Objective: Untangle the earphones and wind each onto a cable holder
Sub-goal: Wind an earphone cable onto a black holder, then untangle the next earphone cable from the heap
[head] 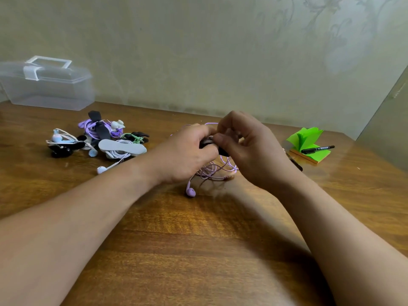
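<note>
While your left hand [187, 153] clenches its grip round a black cable holder [206, 143] above the middle of the worktop [198, 250], your right hand [247, 149] pinches the holder's other end with thumb and curled fingers. The lilac earphones [217, 170] hang in loose loops onto the wood beneath both hands, with one earbud [190, 192] lying just on the near side of your left hand. Well to the left sits a pile of wound earphones [99, 140], and a clear plastic box [48, 85] stands behind it by the wall. To the right, a black marker [318, 149] rests on a green notepad [309, 140].
</note>
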A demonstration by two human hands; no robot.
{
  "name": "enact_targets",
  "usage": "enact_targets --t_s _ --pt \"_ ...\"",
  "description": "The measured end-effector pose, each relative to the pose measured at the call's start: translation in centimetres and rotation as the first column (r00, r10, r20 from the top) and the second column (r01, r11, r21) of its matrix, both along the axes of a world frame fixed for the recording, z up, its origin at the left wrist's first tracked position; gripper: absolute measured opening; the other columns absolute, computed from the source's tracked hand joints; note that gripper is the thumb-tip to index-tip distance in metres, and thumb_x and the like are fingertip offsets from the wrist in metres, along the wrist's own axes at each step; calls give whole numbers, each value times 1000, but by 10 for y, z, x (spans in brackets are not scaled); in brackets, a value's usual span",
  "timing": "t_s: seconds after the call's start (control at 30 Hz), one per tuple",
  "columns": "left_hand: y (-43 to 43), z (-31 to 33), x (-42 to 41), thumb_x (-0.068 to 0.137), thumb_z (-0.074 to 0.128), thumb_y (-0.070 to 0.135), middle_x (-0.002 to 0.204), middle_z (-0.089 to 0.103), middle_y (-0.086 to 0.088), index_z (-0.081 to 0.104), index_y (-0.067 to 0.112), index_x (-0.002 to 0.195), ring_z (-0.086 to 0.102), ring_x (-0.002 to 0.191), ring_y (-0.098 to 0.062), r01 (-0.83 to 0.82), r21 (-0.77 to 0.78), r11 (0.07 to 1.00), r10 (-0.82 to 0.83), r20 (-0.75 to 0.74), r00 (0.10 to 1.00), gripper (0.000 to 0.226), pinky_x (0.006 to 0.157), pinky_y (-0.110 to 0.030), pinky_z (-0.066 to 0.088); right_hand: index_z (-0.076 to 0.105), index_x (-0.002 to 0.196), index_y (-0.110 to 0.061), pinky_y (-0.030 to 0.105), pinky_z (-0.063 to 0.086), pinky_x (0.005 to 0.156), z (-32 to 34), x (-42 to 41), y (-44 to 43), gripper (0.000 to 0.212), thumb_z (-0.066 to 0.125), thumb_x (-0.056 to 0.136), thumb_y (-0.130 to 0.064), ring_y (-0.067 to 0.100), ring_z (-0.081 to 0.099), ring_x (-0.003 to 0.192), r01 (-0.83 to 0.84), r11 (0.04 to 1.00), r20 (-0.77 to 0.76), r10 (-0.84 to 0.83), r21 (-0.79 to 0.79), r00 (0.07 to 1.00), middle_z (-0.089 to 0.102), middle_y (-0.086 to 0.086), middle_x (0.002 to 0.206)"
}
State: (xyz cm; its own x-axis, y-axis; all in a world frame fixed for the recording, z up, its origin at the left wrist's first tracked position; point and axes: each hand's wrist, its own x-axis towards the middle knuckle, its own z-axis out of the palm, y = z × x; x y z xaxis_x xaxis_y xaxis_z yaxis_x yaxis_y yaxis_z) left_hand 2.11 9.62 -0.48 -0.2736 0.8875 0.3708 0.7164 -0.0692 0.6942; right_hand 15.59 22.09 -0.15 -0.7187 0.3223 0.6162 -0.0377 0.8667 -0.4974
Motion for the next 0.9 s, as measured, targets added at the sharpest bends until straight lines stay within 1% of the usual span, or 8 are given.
enact_targets --t_s 0.07,0.17,0.27,0.33,0.4,0.57,0.73,0.9 --pt "0 1 0 99 55 17 103 64 -3 63 42 101 59 94 -6 -5 13 1000 5 -31 1000 26 83 -29 46 62 94 -15 17 36 65 0 -1 -1 10 71 96 -14 8 52 80 10 998 -18 -9 68 1000 53 -11 85" --pt "-1 -1 0 100 50 17 92 65 -14 65 17 100 56 81 -8 21 -25 999 -19 46 999 15 79 -41 48 62 95 -15 29 45 67 -1 -2 -2 10 71 96 -17 12 54 81 16 996 -26 -13 93 1000 56 -8 88" --pt "-1 -6 2 96 48 20 85 60 -15 63 8 103 56 75 -12 10 -59 998 -1 157 988 21 65 -51 58 62 94 -17 43 53 68 -2 -1 1 11 71 98 -23 23 58 77 -16 998 29 17 -54 999 60 -2 82" --pt "3 -10 2 99 48 10 76 58 -4 64 7 102 54 63 -10 25 -33 999 -15 272 962 17 51 -36 51 63 95 -17 46 52 68 -2 -2 1 13 69 100 -27 30 60 75 -31 980 51 41 -198 998 63 6 80" --pt "7 -13 -3 103 47 7 72 57 0 66 6 104 49 58 -8 13 6 1000 -14 393 920 19 53 -28 40 64 98 -18 38 50 69 -6 -5 3 17 62 104 -34 17 60 75 -11 941 19 19 -339 1000 64 1 82" --pt "4 -7 -21 105 57 14 110 64 -16 60 10 128 60 73 -16 -22 17 1000 6 642 767 23 56 -25 48 63 99 -20 22 43 68 -12 -6 11 23 56 106 -41 3 54 75 165 938 22 -166 -306 986 65 0 87" --pt "-5 6 -45 92 70 23 97 70 -8 64 16 105 61 72 -14 -286 7 958 269 325 907 16 65 -26 51 61 117 -22 17 42 69 -18 -11 -3 21 61 102 -38 7 58 84 151 985 88 -143 -90 986 62 -6 92" --pt "-37 15 -78 84 69 32 95 63 4 58 23 101 62 88 -23 -638 34 770 638 -69 767 22 73 -38 49 62 122 -22 29 46 80 -19 -16 -10 24 62 102 -35 10 60 96 126 990 63 -123 -55 990 63 -9 99"
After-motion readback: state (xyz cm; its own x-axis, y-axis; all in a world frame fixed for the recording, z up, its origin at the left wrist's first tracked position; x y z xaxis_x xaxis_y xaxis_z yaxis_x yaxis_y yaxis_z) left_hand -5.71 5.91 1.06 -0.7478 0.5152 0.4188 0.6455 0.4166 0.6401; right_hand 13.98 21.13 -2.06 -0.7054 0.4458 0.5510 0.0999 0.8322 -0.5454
